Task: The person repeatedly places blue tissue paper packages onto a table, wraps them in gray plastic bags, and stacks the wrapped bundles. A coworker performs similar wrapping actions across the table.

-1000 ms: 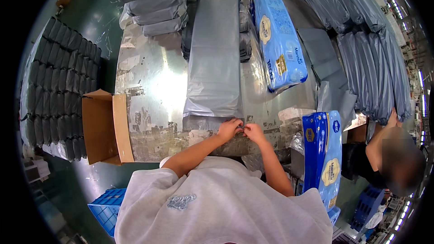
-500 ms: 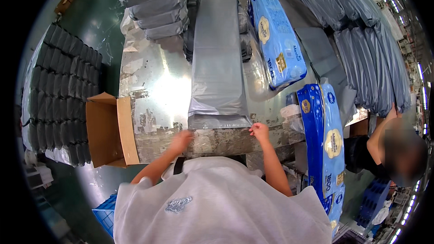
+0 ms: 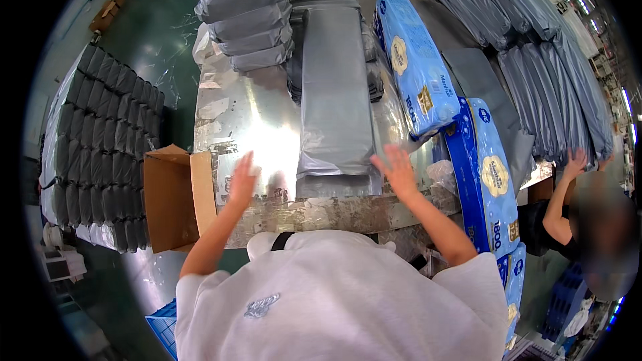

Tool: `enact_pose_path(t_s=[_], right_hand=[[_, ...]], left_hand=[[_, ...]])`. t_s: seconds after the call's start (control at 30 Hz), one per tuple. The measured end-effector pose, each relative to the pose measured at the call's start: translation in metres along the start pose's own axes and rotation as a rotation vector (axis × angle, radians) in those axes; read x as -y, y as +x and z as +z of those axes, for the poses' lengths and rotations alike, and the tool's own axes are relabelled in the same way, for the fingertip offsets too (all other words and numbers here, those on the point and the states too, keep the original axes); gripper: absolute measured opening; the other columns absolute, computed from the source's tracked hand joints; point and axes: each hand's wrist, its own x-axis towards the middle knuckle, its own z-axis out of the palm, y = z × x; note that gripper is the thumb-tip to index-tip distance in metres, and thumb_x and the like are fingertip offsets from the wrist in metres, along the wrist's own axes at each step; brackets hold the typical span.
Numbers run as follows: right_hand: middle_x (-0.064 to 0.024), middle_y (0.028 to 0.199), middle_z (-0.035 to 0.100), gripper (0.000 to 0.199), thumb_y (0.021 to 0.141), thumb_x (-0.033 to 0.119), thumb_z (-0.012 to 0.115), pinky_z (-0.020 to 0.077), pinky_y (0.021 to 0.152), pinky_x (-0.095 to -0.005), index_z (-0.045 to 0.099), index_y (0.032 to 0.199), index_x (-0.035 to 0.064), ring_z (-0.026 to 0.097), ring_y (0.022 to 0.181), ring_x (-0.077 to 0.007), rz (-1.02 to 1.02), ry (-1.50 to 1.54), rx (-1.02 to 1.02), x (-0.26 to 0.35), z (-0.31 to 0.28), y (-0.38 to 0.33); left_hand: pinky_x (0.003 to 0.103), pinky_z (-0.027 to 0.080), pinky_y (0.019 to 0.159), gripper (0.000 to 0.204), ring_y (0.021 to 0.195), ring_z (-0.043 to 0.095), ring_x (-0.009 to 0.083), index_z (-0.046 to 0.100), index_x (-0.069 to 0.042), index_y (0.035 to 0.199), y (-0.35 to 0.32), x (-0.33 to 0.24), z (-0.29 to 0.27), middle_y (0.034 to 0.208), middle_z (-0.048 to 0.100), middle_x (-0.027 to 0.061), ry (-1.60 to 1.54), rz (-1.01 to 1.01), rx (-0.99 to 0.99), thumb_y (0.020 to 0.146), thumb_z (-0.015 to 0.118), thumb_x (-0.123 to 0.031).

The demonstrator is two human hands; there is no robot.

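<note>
A long grey plastic mailing bag [image 3: 336,93] lies lengthwise before me on a stack of the same bags, its flap end toward me. My left hand [image 3: 243,179], fingers spread, is over the metal tabletop to the left of the bag and holds nothing. On the other side my right hand [image 3: 397,168] is open too, fingers outstretched close to the bag's lower right edge. Whether its fingertips touch the bag I cannot tell. Right of the bag lies a light blue tissue pack [image 3: 416,60] in printed film.
More blue packs [image 3: 491,174] stand along the table's right edge. Filled grey parcels [image 3: 251,20] are piled at the far left, others [image 3: 545,93] at the right. An open cardboard box [image 3: 170,197] is at the left edge. A co-worker's hand [image 3: 575,162] touches the right-hand pile.
Both hands have left the bag's near corners and moved forward along its sides, fingers now spread. The view has shifted slightly. The co-worker's arm has come up to the parcels.
</note>
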Motion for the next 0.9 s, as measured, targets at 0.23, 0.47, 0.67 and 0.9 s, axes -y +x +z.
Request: enact_pose_path(t_s=[0.23, 0.47, 0.67, 0.9], right_hand=[[-0.0054, 0.141, 0.023, 0.054, 0.074, 0.007, 0.047, 0.0117, 0.107, -0.0380, 0.041, 0.125, 0.0206, 0.019, 0.131, -0.0187, -0.585, -0.023, 0.249, -0.014, 0.033, 0.016], [-0.0130, 0.102, 0.059, 0.029, 0.083, 0.024, 0.049, 0.0387, 0.086, -0.0305, 0.059, 0.100, 0.0019, 0.054, 0.099, -0.0218, 0.235, 0.981, 0.396, -0.054, 0.046, 0.026], [-0.0120, 0.075, 0.062, 0.038, 0.088, 0.032, 0.046, 0.0425, 0.066, -0.0292, 0.061, 0.086, -0.0029, 0.055, 0.069, -0.0189, 0.752, 1.414, 0.292, -0.048, 0.110, 0.088], [-0.0120, 0.106, 0.055, 0.046, 0.085, 0.035, 0.050, 0.0425, 0.081, -0.0315, 0.045, 0.119, 0.0048, 0.053, 0.095, -0.0225, 1.157, 1.906, -0.084, 0.003, 0.135, 0.140]], left_hand=[[0.040, 0.012, 0.107, 0.063, 0.131, 0.016, 0.0157, 0.031, -0.022, 0.133, 0.066, -0.097, 0.050, 0.144, 0.014, 0.0025, 0.539, 0.816, 0.166, 0.074, 0.050, -0.010], [0.035, 0.028, 0.101, 0.037, 0.118, 0.041, 0.0191, 0.049, -0.012, 0.119, 0.089, -0.044, 0.023, 0.127, 0.045, 0.0058, -0.500, 0.349, 0.586, 0.082, 0.046, -0.016], [0.031, 0.039, 0.070, 0.029, 0.068, 0.044, 0.0190, 0.052, -0.002, 0.091, 0.140, -0.054, 0.081, 0.073, 0.049, 0.0088, -1.246, -0.389, 0.522, 0.090, 0.041, -0.029], [0.033, 0.032, 0.092, 0.038, 0.109, 0.040, 0.0228, 0.042, -0.008, 0.117, 0.158, -0.083, 0.156, 0.115, 0.045, 0.0120, -1.631, -0.989, 0.163, 0.089, 0.041, -0.033]])
